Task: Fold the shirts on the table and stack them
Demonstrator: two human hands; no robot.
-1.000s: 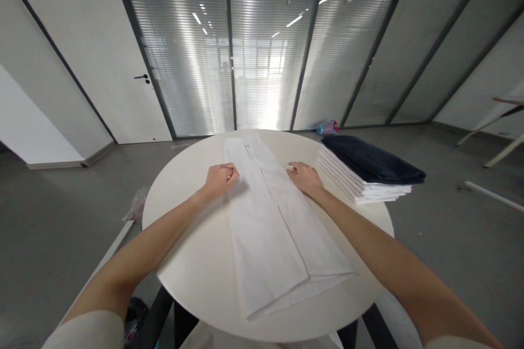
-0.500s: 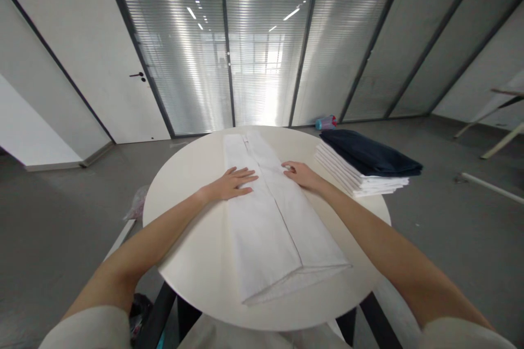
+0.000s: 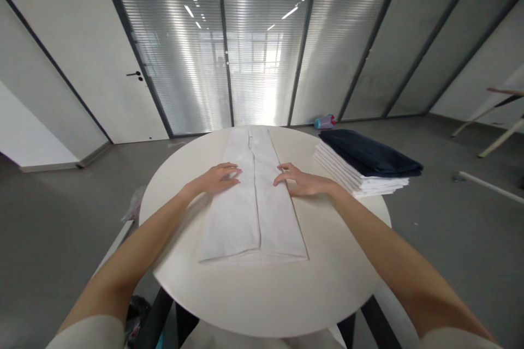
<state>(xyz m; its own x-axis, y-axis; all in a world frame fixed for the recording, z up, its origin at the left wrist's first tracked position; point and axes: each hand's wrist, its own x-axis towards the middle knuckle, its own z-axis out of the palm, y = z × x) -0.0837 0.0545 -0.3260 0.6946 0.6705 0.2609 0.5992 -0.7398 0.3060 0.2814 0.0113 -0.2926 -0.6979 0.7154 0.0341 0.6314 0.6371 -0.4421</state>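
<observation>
A long white cloth (image 3: 235, 223), its two sides folded in so their edges meet along the middle, lies flat on the round white table (image 3: 339, 283). Over its left edge rests my left hand (image 3: 216, 179), fingertips on the cloth, thumb and fingers apart. On the opposite edge my right hand (image 3: 302, 181) touches the fabric, with a gap between its thumb and fingers. Neither hand is closed round the cloth. The cloth's wider end faces me.
At the table's right stands a stack of folded white cloths (image 3: 341, 174) topped by a folded dark navy cloth (image 3: 368, 152). A blue and pink object (image 3: 325, 121) lies on the floor near the glass wall. A clear plastic bag (image 3: 134, 204) shows beyond the table's left edge.
The white cloth has turned to lie straighter before me, and its near end has moved left and away. My left hand has shifted left; the right has come slightly nearer.
</observation>
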